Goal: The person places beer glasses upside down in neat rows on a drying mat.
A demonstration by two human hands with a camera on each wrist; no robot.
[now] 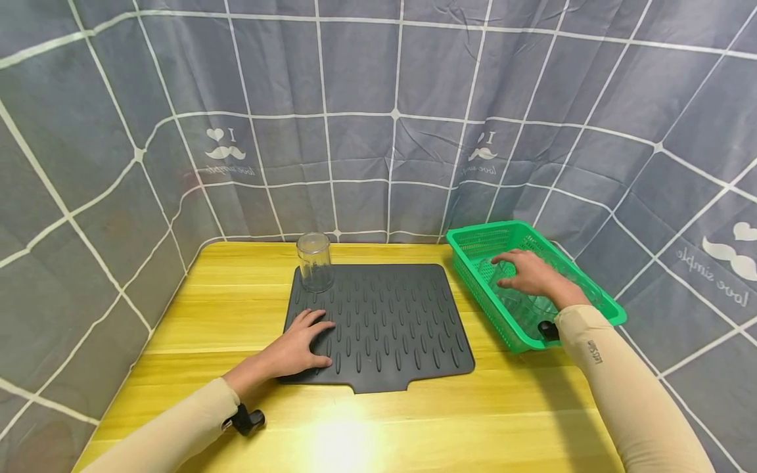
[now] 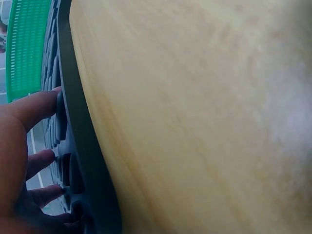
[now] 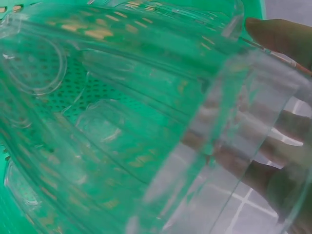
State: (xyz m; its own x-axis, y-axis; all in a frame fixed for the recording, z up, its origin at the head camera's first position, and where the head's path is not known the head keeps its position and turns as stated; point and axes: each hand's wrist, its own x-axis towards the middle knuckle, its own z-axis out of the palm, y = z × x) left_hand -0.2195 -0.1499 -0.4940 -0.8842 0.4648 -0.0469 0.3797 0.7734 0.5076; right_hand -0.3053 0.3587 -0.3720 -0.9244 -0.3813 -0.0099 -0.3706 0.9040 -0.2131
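Observation:
My left hand [image 1: 298, 345] lies with spread fingers on the left front part of a dark grey ribbed mat [image 1: 384, 322]. In the left wrist view its fingertips [image 2: 46, 157] touch the raised ribs near the mat's edge. A clear drinking glass [image 1: 316, 266] stands on the mat's far left corner. My right hand [image 1: 535, 276] reaches into a green plastic basket [image 1: 481, 299], thumb and fingers apart. Several clear glasses lie in it. Close to the right wrist camera is a glass [image 3: 161, 131], with some fingers visible through its wall near the rim.
The basket stands on the right of the yellow wood-grain table [image 1: 284, 433], beside the mat. A grey curtain [image 1: 367, 144] with white grid lines hangs behind the table and along both sides.

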